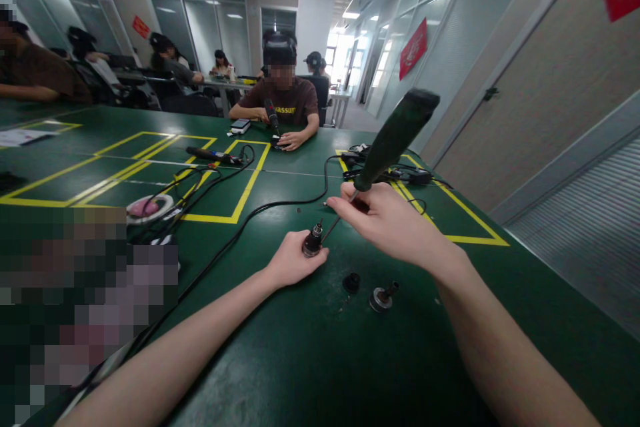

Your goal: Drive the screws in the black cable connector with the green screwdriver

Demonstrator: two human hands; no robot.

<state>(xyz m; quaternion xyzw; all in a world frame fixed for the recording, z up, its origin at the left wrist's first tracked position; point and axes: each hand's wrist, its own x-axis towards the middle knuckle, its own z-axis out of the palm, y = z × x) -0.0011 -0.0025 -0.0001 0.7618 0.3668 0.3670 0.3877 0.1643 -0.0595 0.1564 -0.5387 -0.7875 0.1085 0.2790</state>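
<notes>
My left hand (293, 259) is closed around a black and silver cylindrical part (313, 240) with a narrow tip pointing up. A screwdriver (395, 140) with a thick dark green handle slants above the table, handle end up. My right hand (383, 217) grips it by the thin shaft, just below the handle. The shaft's lower end comes down beside the cylindrical part; whether it touches, I cannot tell. A small pointed metal piece shows by my right thumb tip. Nearer to me lie a black ring-shaped piece (351, 282) and a metal disc with a short stem (381, 299).
Black cables (260, 205) run across the green table (280, 360). Yellow tape (245, 197) marks rectangles on it. A white tape roll (150, 208) lies left, and black devices with cords (410, 175) lie right. Opposite, a person (280, 97) holds a dark tool.
</notes>
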